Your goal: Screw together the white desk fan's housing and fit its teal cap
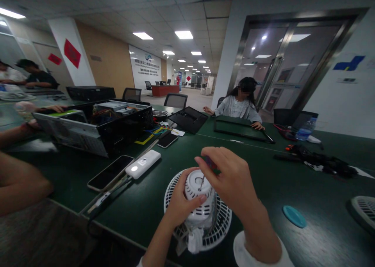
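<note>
A white fan (pixel 199 212) lies with its slotted motor housing facing up, on top of its round white grille (pixel 224 230). Around the left side of that housing my left hand (pixel 183 202) is wrapped, thumb across the front. My right hand (pixel 227 171) pinches a screwdriver (pixel 202 181), its thin metal shaft slanting down to the top of the housing. Most of the screwdriver's handle is hidden by my fingers. To the right on the table lies a teal round disc (pixel 294 216).
Left of the fan are a white power bank (pixel 143 164) with a cable and a phone (pixel 111 172); another phone (pixel 167 139) lies behind. An opened computer case (pixel 99 122) has a person's hands on it. Another person (pixel 238 103) sits opposite at a black frame (pixel 243 131). Another grille (pixel 365 208) sits far right.
</note>
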Demonstrator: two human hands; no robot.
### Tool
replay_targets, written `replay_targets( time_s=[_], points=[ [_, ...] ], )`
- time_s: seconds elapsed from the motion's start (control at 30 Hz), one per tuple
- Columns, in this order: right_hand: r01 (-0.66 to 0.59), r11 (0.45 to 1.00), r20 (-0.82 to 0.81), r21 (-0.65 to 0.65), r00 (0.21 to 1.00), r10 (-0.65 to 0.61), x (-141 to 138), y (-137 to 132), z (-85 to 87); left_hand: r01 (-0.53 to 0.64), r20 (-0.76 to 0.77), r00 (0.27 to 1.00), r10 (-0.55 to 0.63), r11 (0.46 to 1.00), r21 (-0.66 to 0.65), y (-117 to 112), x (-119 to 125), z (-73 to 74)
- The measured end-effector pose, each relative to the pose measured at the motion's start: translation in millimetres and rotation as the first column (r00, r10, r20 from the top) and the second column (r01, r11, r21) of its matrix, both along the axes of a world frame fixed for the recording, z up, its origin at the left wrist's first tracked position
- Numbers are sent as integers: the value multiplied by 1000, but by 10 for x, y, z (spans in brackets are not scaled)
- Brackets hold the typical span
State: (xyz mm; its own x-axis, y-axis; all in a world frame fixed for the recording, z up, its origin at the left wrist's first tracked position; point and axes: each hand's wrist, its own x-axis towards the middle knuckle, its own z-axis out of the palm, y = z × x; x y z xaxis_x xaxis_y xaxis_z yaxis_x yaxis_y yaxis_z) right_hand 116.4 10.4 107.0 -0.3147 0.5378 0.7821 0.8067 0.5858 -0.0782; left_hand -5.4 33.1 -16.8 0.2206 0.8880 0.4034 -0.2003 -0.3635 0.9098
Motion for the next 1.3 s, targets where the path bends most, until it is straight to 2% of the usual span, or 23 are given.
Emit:
replay_targets(
  time_s=[0.1,0.2,0.3,0.47,0.53,0.67,0.87,0.93,1.07,1.2,1.3],
  points=[
    [37,999,5,-38,999,-37,22,11,6,-20,-21,1000,20,1000,14,5,-6,-11],
    [-91,989,-39,-120,995,87,76,-18,38,-30,-42,999,30,999,16,6,-13,-15],
    [-183,975,-71,-125,982,175,90,-29,42,-34,-47,998,35,999,18,12,-12,-22],
    [-25,1000,-23,-12,999,25,42,22,1,-38,-44,998,40,999,32,13,-13,-18],
    [-45,998,-18,-47,999,44,43,23,8,-36,-46,998,37,999,24,4,-17,-8],
    [-183,977,-48,-114,983,178,60,-17,34,-21,-36,999,21,1000,14,-6,-20,-5],
    [9,999,-31,35,1000,-8,35,5,-5,-52,-45,998,54,998,45,22,-5,-41],
    [-11,1000,-24,-9,1000,11,44,6,-2,-49,-44,998,51,997,56,26,-3,-44],
    [-137,985,-78,-101,989,129,67,-18,20,-32,-37,999,34,998,50,19,-4,-46],
    [-59,998,-73,-18,996,58,45,-3,9,-47,-39,998,49,998,46,16,-8,-55],
    [-52,997,-55,-63,997,49,40,-7,12,-52,-43,998,54,998,46,17,-8,-45]
  ],
)
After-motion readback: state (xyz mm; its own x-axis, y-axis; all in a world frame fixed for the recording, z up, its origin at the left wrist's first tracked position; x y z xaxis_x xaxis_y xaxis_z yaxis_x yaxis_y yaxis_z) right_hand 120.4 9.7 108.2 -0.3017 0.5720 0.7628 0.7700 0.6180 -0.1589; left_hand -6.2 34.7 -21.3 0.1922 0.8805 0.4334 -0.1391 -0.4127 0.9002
